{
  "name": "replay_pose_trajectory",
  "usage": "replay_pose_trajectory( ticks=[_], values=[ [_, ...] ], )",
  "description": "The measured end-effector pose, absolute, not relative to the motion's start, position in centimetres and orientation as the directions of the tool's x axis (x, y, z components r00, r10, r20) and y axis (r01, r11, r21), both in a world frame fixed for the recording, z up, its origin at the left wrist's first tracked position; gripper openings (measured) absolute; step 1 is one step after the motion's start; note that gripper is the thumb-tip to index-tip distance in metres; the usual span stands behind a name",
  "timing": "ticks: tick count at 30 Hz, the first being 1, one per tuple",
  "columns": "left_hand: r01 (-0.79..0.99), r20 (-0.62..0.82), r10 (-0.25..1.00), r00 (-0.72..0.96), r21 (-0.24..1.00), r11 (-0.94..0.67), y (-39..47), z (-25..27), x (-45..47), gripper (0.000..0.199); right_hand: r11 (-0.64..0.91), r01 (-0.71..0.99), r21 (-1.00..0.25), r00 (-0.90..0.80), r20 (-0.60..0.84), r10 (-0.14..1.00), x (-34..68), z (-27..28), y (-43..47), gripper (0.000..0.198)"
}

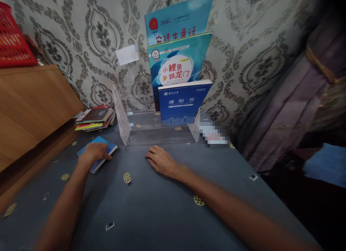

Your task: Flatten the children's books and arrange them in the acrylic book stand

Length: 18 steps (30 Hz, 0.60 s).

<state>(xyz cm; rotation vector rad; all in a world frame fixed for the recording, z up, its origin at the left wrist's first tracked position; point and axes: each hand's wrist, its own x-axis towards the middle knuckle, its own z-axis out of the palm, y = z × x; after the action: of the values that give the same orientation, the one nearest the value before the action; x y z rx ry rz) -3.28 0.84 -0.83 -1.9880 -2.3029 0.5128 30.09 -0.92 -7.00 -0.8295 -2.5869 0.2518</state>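
My left hand [96, 152] is closed over a small blue book [109, 145] at the left of the table, the thumb near its page edge. My right hand [160, 161] lies palm down on the tabletop, fingers stretched out and holding nothing. Beyond it stands a clear tiered acrylic rack [123, 117]. Three books lean upright in the rack's right part: a dark blue one [186, 103] in front, a teal one [177, 69] with a white oval behind it, and a taller light-blue one [180, 18] at the back.
A stack of thin books [96, 115] lies left of the rack, beside a wooden cabinet [35, 110] with a red basket [16, 45] on top. A blurred-out item [213, 133] sits right of the rack. Patterned wallpaper [102, 31] rises behind; the table's right edge drops off near a curtain [292, 110].
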Motion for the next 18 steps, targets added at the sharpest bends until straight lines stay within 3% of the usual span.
replay_pose_trajectory(
  ticks=[3,8,18],
  values=[
    [0.976,-0.172,0.967,-0.188,-0.141,0.165,1.1,-0.2,-5.4,0.053,0.805,0.516,-0.294,-0.731,0.338,0.592,30.0,-7.1,-0.9,0.02],
    [0.885,0.133,0.885,-0.445,-0.082,0.458,0.9,-2.6,-7.8,0.059,0.804,0.52,-0.288,-0.733,0.333,0.593,30.0,-7.1,-1.0,0.02],
    [0.886,0.164,0.876,-0.454,-0.023,0.463,0.6,-4.5,-8.7,0.059,0.812,0.518,-0.269,-0.74,0.336,0.583,30.0,-7.1,-1.0,0.021]
  ],
)
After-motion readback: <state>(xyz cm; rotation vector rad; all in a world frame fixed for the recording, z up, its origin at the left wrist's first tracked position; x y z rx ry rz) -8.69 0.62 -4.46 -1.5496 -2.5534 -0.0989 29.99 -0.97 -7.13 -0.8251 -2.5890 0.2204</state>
